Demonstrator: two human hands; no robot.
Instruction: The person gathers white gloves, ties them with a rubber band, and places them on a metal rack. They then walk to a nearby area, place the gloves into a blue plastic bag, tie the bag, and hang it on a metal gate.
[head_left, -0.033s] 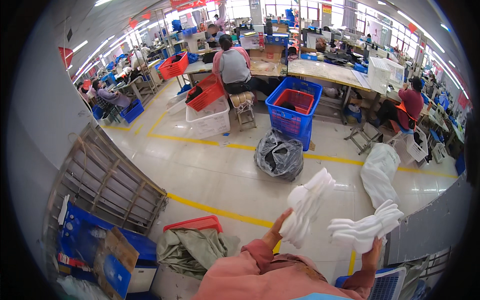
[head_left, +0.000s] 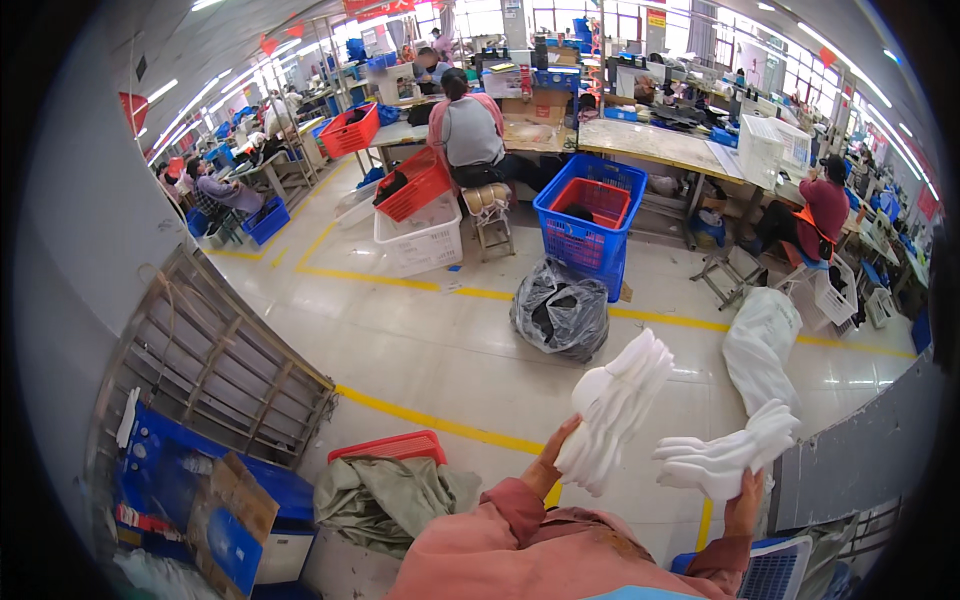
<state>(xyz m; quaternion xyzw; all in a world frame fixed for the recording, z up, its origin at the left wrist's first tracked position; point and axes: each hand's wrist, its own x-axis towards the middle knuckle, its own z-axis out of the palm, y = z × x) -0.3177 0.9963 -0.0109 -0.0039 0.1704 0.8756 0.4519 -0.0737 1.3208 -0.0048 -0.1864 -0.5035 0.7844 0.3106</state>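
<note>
Beyond the fingers of the left hand [head_left: 550, 456] and right hand [head_left: 742, 507], each gripping one, fan white stacks of insole-shaped pieces [head_left: 614, 410]

The pale, glossy floor [head_left: 400, 340], striped with yellow lines [head_left: 440, 424], extends beyond the fingers [head_left: 571, 428] of the left hand [head_left: 548, 460]. Ahead of these sits a filled plastic bag [head_left: 562, 318] near a blue crate [head_left: 585, 240], with a white crate [head_left: 425, 252] farther left. A white sack [head_left: 758, 345] lies ahead of the right hand's [head_left: 744, 508] fingers.
</note>
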